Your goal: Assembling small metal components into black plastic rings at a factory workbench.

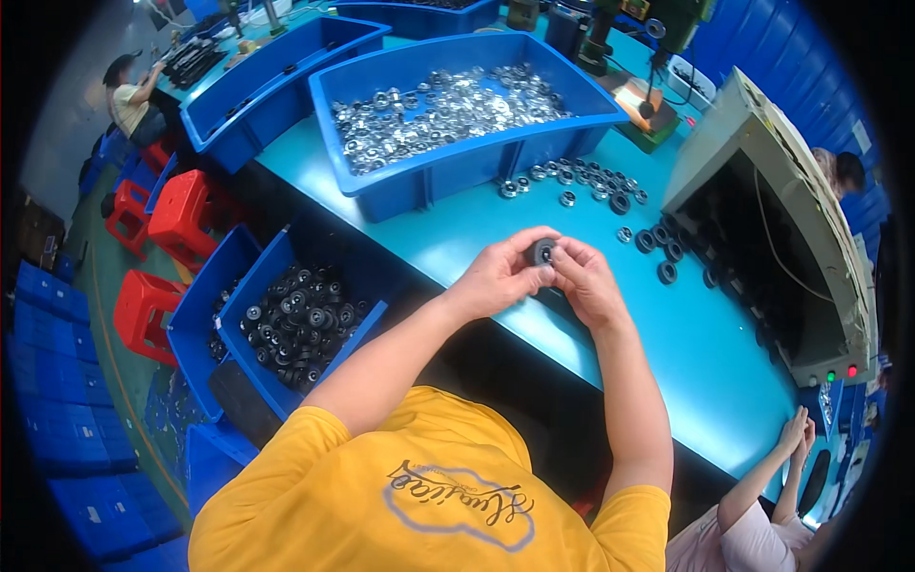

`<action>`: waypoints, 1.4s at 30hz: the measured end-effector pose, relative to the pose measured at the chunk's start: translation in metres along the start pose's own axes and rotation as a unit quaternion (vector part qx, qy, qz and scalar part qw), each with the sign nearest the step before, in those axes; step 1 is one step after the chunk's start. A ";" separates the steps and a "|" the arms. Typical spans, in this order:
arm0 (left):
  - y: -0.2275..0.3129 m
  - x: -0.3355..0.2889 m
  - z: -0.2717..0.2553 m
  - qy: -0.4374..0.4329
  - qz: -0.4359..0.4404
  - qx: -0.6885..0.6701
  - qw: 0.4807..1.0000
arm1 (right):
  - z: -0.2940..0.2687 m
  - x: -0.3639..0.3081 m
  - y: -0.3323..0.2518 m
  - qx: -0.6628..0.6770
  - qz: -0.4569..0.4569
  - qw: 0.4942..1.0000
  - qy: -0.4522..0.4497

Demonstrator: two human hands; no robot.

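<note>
Above the table's near edge, my left hand (500,275) grips a small black wheel (542,252) with a metallic centre. My right hand (583,278) closes on the same wheel from the other side, its thumb and fingers at the wheel's face. Beyond my hands, loose silver metal hubs (568,198) lie on the turquoise table (448,243). Several black rubber rings (667,273) rest to their right. Behind them stands a large blue bin (457,178) holding a heap of shiny metal hubs.
Lower left, a blue bin (250,355) contains black wheels. A beige machine housing (739,119) with black pieces at its opening stands right. Red stools (148,310) are at left. Another person's hands (796,434) show at lower right; a seated person (133,100) is far left.
</note>
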State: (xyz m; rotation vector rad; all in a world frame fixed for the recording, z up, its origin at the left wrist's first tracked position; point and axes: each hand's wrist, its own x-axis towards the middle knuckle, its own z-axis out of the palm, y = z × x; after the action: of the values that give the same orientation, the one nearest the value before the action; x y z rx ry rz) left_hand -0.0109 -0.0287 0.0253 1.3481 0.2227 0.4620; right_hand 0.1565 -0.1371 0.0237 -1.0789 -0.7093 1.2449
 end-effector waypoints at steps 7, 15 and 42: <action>0.017 -0.046 -0.018 0.124 0.115 0.258 0.951 | -0.001 0.001 -0.019 -0.283 -0.082 0.934 0.200; 0.052 -0.210 -0.169 0.205 -0.206 0.656 0.697 | -0.093 0.019 -0.066 -0.679 -0.104 0.652 0.322; -0.004 0.023 -0.030 -0.116 -0.041 -0.332 0.935 | -0.036 -0.002 -0.045 -0.616 -0.242 0.698 0.275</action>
State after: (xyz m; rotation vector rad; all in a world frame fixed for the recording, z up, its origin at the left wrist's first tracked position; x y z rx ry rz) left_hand -0.0022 0.0074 0.0178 0.7130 -0.0756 0.2642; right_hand 0.2057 -0.1463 0.0525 -2.0247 -1.2670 -0.2371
